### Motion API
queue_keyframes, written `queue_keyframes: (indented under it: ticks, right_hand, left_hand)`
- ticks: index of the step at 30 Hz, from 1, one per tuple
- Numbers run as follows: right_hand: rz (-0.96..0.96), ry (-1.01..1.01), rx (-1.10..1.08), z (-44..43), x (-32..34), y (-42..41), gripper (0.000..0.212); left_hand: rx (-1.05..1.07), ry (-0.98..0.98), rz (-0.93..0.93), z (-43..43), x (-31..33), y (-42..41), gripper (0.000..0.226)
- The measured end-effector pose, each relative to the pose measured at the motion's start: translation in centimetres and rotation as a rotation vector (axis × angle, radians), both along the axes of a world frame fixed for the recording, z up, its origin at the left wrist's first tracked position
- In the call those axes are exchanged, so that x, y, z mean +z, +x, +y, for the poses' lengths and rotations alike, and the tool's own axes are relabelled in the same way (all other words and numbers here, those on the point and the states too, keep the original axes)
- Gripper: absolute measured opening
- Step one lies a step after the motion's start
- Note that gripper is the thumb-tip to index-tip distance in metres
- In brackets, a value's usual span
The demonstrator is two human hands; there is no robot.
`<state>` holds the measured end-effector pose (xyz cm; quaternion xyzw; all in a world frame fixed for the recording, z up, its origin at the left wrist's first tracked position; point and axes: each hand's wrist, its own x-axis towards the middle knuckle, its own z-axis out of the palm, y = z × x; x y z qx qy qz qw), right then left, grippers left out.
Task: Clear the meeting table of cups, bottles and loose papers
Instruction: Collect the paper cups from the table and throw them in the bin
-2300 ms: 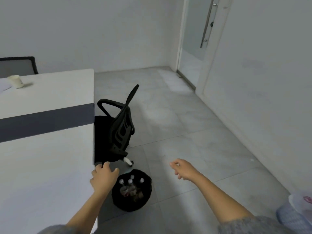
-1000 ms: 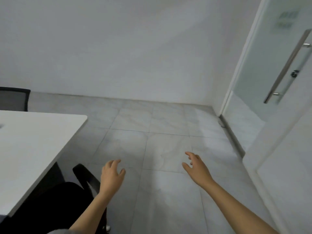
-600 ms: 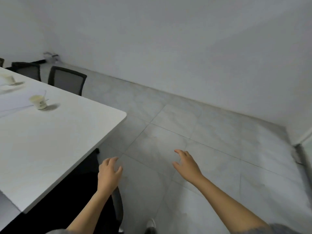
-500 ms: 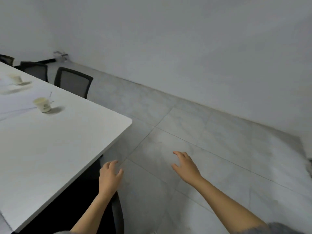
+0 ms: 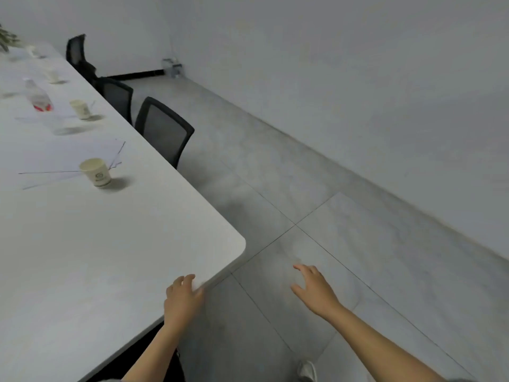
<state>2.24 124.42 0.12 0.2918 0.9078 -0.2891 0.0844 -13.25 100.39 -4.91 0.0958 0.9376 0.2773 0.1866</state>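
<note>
The long white meeting table [image 5: 115, 260] fills the left side. A paper cup [image 5: 96, 172] stands nearest on it, beside loose papers [image 5: 55, 164]. Farther back stand a second paper cup [image 5: 80, 109], a clear plastic bottle with a red label [image 5: 38, 95] and a third cup [image 5: 53, 76]. My left hand [image 5: 182, 299] hovers over the table's near edge close to the rounded corner, fingers apart and holding nothing. My right hand [image 5: 315, 290] is out over the floor to the right of the table, fingers spread and holding nothing.
Three black mesh office chairs [image 5: 162, 131] line the table's right side. Grey tiled floor [image 5: 316, 205] runs between the table and the white wall. A small clear object [image 5: 172, 67] sits in the far corner. My shoe [image 5: 307, 370] shows at the bottom.
My view has swung left from the bin and door to along the table. More cups and a bottle came into sight. My left hand now reaches the table's edge.
</note>
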Motion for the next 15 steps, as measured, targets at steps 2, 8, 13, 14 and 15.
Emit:
queue_keyframes:
  ticks: [2, 8, 13, 14, 15]
  right_hand:
    - [0.007, 0.006, 0.048, 2.9, -0.2, -2.7, 0.052]
    - [0.086, 0.002, 0.184, 13.1, 1.1, -11.9, 0.051]
    - [0.112, 0.011, 0.336, 19.0, 2.9, -18.9, 0.050]
    - [0.116, 0.007, 0.363, 19.6, 3.0, -20.4, 0.050]
    - [0.117, -0.001, 0.394, 19.7, 3.0, -21.6, 0.050]
  left_hand:
    - [0.029, -0.037, 0.007, 1.6, -0.5, -1.4, 0.048]
    - [0.183, -0.033, 0.006, 10.4, -0.5, -6.4, 0.045]
    - [0.259, -0.088, 0.019, 17.1, -0.3, -7.9, 0.043]
    - [0.286, -0.115, 0.031, 17.7, -0.3, -8.0, 0.042]
    - [0.312, -0.141, 0.036, 18.0, -0.4, -8.1, 0.042]
